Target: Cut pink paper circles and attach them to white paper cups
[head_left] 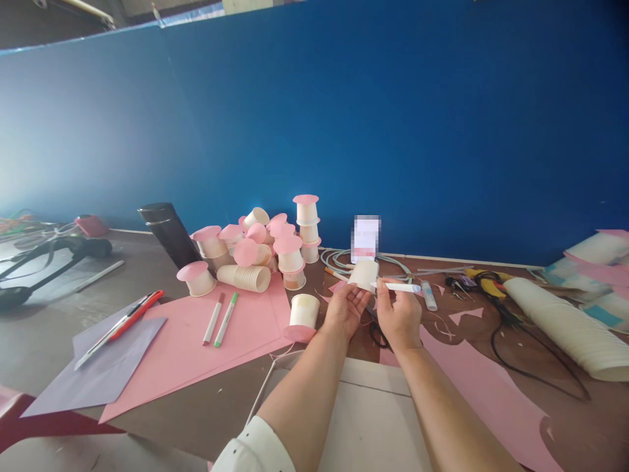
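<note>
My left hand (345, 309) is closed around the lower part of a white paper cup (363, 273), its fingers curled under it. A marker pen (403, 287) with a white barrel is pinched in my right hand (400, 321). The marker's tip points left and meets or nearly meets the side of the cup; I cannot tell which. Any marks on the cup are too small to see. Just left of my hands, a paper cup (303, 311) stands on a pink paper disc. Black scissor handles (378, 335) show partly between my forearms.
Several cups with pink discs (287, 252) are stacked at the back left, by a black bottle (170, 233). Pink sheets (181, 334) carry two markers (219, 319); a red utility knife (128, 321) lies nearby. A lit phone (365, 240) leans behind the cup. Nested cups (565, 328) lie right.
</note>
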`<state>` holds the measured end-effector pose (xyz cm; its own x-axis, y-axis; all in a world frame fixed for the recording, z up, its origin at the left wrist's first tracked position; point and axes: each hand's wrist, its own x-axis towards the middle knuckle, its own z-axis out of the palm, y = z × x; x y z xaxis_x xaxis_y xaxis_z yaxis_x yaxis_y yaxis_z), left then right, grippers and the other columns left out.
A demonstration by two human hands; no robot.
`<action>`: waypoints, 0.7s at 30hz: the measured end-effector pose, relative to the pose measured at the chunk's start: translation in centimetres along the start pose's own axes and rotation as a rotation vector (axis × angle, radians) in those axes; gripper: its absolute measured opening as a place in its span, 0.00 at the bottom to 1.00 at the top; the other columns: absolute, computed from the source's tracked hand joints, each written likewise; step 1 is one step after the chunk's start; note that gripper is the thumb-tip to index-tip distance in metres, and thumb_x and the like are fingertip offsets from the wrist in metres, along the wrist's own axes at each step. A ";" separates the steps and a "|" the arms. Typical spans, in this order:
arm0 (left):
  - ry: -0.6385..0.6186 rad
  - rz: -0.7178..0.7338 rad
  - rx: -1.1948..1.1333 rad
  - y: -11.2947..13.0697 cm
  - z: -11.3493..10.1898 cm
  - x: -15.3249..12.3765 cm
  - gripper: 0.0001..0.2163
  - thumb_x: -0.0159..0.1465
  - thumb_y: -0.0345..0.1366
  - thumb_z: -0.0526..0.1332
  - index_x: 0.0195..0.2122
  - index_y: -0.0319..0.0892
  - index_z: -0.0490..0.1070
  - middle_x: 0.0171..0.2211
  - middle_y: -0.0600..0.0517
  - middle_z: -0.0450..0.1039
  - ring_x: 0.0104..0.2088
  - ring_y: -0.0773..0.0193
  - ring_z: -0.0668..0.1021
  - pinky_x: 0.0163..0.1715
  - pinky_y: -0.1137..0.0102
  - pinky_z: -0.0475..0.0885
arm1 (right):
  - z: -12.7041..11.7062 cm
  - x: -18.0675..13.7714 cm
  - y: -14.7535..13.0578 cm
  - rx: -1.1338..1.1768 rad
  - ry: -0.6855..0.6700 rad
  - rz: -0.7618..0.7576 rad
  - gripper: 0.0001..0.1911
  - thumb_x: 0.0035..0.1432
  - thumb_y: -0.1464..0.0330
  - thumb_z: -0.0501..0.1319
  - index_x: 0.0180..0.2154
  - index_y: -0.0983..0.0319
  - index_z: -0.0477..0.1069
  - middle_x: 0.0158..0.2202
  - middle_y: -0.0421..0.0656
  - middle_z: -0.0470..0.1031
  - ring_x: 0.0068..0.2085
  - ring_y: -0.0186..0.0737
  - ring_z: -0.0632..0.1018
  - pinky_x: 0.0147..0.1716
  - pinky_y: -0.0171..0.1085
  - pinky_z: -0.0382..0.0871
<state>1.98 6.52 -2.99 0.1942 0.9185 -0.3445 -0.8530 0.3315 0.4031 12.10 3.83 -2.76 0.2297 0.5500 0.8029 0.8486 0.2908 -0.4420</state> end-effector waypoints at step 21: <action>-0.016 0.031 -0.025 -0.1 -0.1 0.2 0.04 0.57 0.22 0.57 0.28 0.35 0.68 0.29 0.45 0.74 0.31 0.64 0.79 0.35 0.72 0.77 | 0.2 -0.4 0.1 0.016 -0.017 0.054 0.17 0.61 0.59 0.54 0.34 0.65 0.75 0.30 0.50 0.78 0.33 0.46 0.77 0.36 0.41 0.68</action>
<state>2.06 6.70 -3.17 0.1754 0.9316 -0.3183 -0.8705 0.2978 0.3919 12.04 3.79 -3.17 0.2666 0.5787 0.7708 0.8273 0.2729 -0.4911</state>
